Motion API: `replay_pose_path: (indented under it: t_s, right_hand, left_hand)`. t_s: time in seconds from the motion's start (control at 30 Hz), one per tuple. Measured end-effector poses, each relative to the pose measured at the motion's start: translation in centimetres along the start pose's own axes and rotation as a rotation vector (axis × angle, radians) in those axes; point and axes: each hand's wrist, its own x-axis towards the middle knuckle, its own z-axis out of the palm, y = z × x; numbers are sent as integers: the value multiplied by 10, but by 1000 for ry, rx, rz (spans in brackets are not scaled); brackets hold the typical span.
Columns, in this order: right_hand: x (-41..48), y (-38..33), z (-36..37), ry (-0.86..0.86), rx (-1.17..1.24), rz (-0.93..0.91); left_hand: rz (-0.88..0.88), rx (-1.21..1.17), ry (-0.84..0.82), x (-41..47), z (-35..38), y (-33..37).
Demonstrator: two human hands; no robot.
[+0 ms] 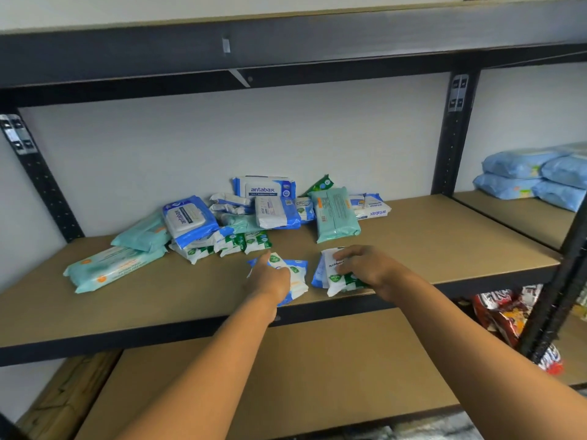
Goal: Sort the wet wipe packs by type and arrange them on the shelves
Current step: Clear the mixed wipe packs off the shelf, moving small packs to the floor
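A jumbled pile of wet wipe packs [254, 214] lies at the back middle of the brown shelf [444, 236]: blue-and-white antabax packs [187, 220], mint green packs [336, 214] and small white packs with green badges [241, 242]. Near the front edge lie two small groups of the small packs. My left hand [270, 277] rests on the left group [295, 274], fingers curled round a pack. My right hand [365, 265] grips the right group [333, 277] from above.
A long mint green pack [111, 268] lies alone at the left. The lower shelf board [317, 376] sits below. Blue bagged packs [533, 176] are stacked on the neighbouring shelf to the right, red snack bags [505, 312] below them. Black uprights [454, 134] frame the bay.
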Motion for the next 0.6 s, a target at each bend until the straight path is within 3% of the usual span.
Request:
replay_pose_path:
  t_s: [0.13,0.33,0.47,0.6]
  right_hand:
    - [13,-9,8,30,-4,7]
    - [22,-31,22,-27,-501,10]
    - [25,-31,23,-37,-313,63]
    - [27,-25,22,-21,-132,74]
  left_hand:
    - [-43,85,15,24,-2,6]
    - [41,318,-47,54,12,24]
    - [173,364,-110,61,29,30]
    - [165,163,-137,55,37,32]
